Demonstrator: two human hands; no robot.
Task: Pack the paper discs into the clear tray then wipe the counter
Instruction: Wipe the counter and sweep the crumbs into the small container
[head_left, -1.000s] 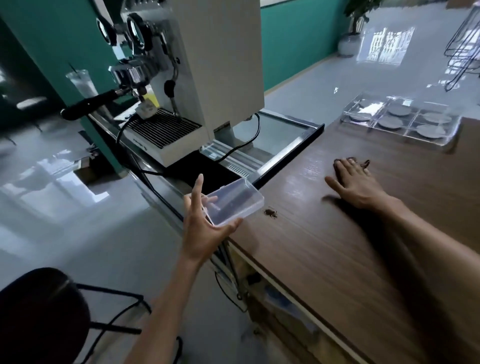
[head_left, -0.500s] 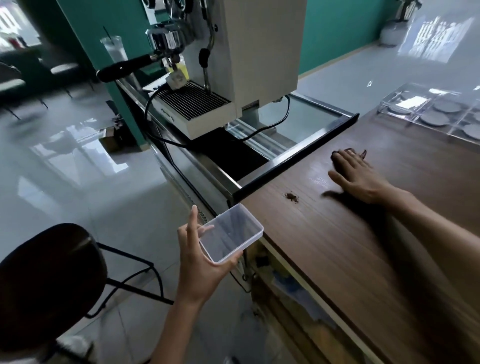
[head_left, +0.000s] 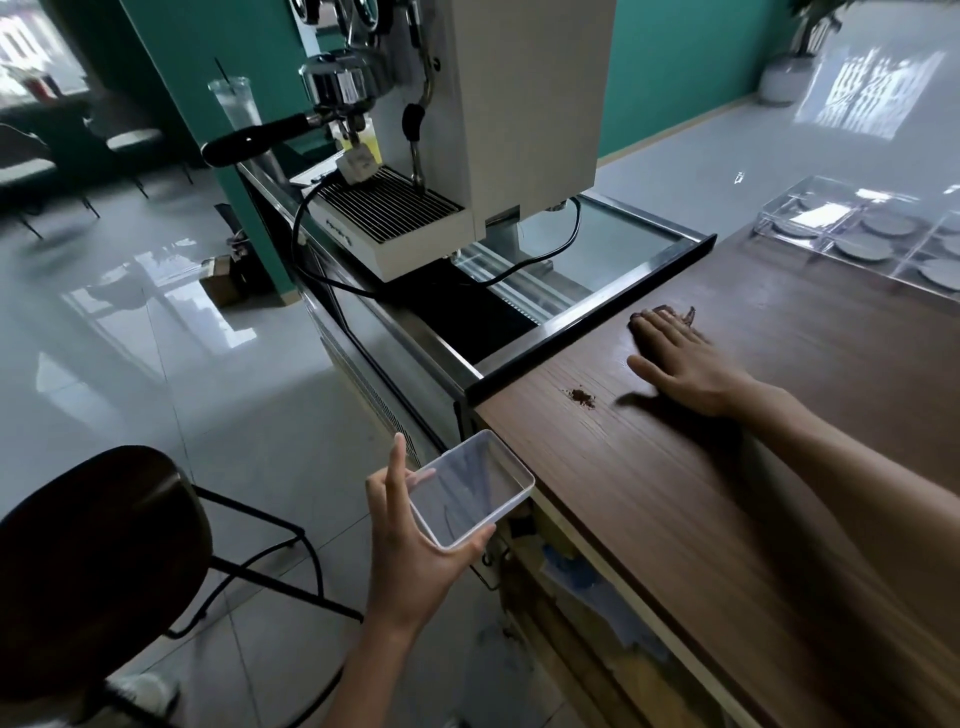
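A person stands at the corner of a wooden desk beside an espresso machine, seen from a camera on their head.

Compared with a second ago, the left hand has carried a small clear plastic box down and away from the desk top. It now holds the box just below and beside the desk's near corner, open side up, with the fingers curled under one end and the index finger raised and free. The right hand has barely moved. It lies flat, palm down, fingers spread, pressing on something dark that shows only as a sliver at the fingertips; it may be a cloth, but this is too hidden to be sure.

A small pile of brown crumbs, perhaps coffee grounds, sits on the desk between the two hands, just left of the right thumb and near the edge above the box. Judging by this layout, the box is placed to catch the crumbs as the right hand sweeps them off the edge, so the wiping stage appears to be under way.

The clear tray sits at the far right of the desk, well apart from both hands. Pale paper discs already lie in its compartments, so the packing looks done, though the tray runs off the frame's edge.
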